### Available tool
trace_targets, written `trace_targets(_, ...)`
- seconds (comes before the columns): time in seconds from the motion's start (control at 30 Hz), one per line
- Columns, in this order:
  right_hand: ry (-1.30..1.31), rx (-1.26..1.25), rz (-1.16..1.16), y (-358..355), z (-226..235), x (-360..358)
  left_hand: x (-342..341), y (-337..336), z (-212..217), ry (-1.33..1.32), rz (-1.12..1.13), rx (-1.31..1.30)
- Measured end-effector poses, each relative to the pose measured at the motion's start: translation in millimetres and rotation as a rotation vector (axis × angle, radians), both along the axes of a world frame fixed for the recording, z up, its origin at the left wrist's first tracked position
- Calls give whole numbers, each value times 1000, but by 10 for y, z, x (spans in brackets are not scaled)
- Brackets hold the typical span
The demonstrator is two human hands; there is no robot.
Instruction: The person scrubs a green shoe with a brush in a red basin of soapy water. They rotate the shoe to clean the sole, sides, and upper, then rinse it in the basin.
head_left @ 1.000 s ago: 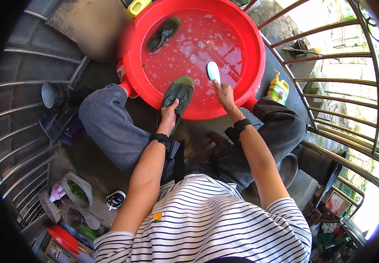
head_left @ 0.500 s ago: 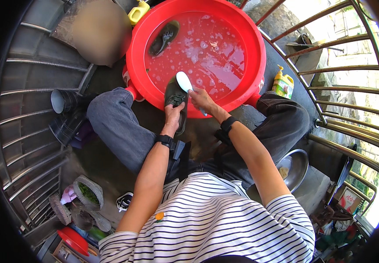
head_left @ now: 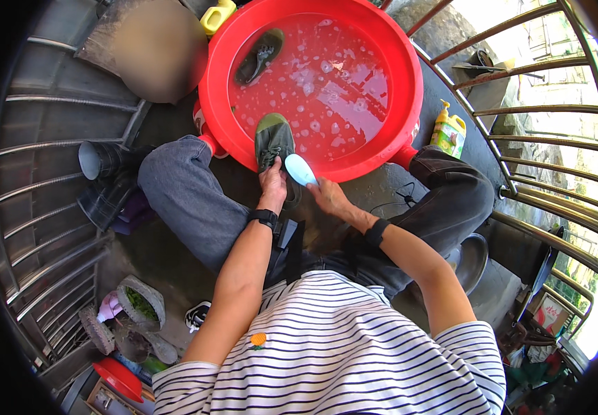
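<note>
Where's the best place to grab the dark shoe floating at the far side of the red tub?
Probably the heel end of the floating shoe, coming from above on the left. It lies sole-up in the soapy water near the rim of the tub, so pinching the sole's edges there looks easiest.

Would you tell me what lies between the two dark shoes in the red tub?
Only soapy water separates the far shoe from the held shoe, seen in the head view.

The person wears a short-sleeved shirt [head_left: 340, 353] with thin dark and white horizontal stripes, and a small orange badge [head_left: 258, 339] sits on its left chest side. The trousers [head_left: 188, 200] are grey-blue denim on the left leg and look darker on the right leg. The left hand [head_left: 272, 181] has a black watch [head_left: 264, 217] at the wrist. The right hand [head_left: 330, 198] has a black band [head_left: 375, 233] at its wrist. Both forearms are uncovered.
</note>
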State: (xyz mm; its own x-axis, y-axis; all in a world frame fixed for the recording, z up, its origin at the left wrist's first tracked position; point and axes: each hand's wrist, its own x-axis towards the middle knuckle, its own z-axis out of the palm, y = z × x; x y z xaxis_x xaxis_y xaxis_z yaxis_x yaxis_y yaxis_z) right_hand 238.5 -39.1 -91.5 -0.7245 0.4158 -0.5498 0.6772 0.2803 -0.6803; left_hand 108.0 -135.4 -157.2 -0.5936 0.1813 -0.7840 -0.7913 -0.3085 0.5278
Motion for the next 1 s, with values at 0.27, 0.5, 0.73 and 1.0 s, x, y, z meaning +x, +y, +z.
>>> trace_targets(0.27,-74,140,-138,-260,-166,-324,39,30,-14,39,55,93)
trace_targets(0.5,-46,-15,-298,87,-267,-966,25,-16,-49,-25,-47,44)
trace_targets(0.73,89,-776,-440,728,-218,-933,102,-10,-60,-46,60,203)
trace_targets(1.0,-5,-542,-101,422,113,-348,56,-47,-33,-59,3,282)
